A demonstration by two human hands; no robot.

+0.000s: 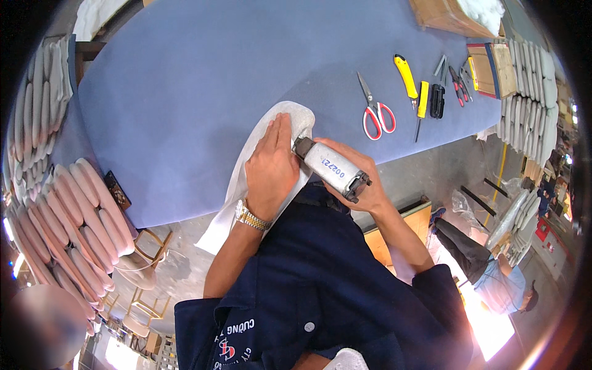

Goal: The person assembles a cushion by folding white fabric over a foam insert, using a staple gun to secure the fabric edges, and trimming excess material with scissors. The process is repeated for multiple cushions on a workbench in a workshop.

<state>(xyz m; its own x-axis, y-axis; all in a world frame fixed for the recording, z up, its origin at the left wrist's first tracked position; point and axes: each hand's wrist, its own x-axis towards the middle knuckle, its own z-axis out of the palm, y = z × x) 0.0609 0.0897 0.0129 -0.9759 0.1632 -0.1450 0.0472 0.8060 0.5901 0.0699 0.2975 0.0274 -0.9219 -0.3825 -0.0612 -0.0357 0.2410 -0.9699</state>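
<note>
A white fabric-covered piece with a rounded end [217,229] lies over the near edge of the blue table. My left hand [271,169] is laid flat on it, fingers stretched out toward the rounded end, with a metal watch on the wrist. My right hand [368,179] is wrapped round a silver staple gun [333,166]. The gun's dark nose points left and meets the fabric piece beside my left fingers; whether it presses on it I cannot tell. Most of my right fingers are hidden under the gun.
Scissors [378,119], a yellow-handled knife [406,75], a yellow screwdriver [422,102] and pliers [458,86] lie right on the blue table [185,92]. A carton [441,17] stands beyond. Stacked cushioned panels [86,216] rise at left. Another person [496,280] is at lower right.
</note>
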